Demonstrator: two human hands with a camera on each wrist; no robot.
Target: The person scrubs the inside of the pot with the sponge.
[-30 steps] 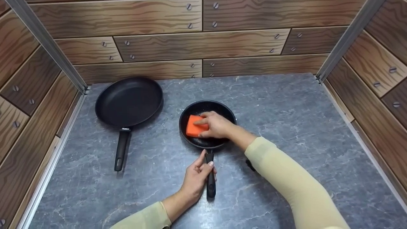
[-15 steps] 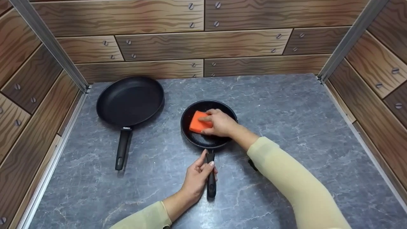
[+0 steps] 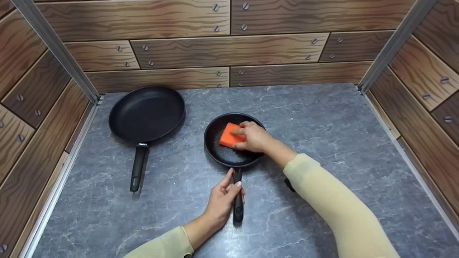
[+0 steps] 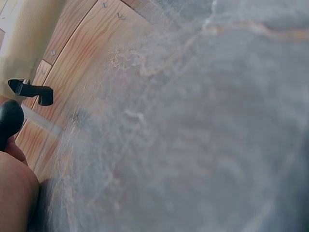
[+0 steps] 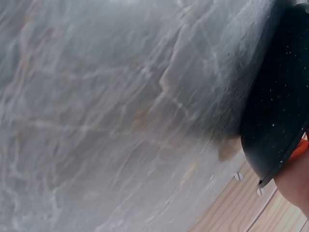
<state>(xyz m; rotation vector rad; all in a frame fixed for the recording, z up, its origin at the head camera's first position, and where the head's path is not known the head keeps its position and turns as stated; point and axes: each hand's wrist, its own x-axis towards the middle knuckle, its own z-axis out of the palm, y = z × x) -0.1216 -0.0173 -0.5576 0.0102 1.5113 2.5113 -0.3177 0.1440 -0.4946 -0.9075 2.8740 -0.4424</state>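
Note:
A small black frying pan (image 3: 229, 157) sits mid-table with its handle toward me. My left hand (image 3: 219, 202) grips that handle near the pan's base, thumb on top and fingers curled underneath. Inside the pan my right hand (image 3: 255, 138) holds an orange sponge (image 3: 228, 138) against the bottom, fingers spread over its right side. Small specks dot the pan's inner surface. In the left wrist view, the end of the handle (image 4: 10, 118) shows above part of the left hand (image 4: 17, 193). The right wrist view catches the pan's outer wall (image 5: 277, 96) and a sliver of the sponge (image 5: 300, 149).
A larger black frying pan (image 3: 147, 114) lies at the back left, its handle pointing toward me. The grey marbled table (image 3: 322, 122) is bordered by wood-patterned walls (image 3: 179, 53) at the back and both sides. Metal posts (image 3: 394, 46) stand at the rear corners.
My right hand has slid the sponge rightward and slightly away from me across the pan's bottom. The left hand keeps its hold on the handle.

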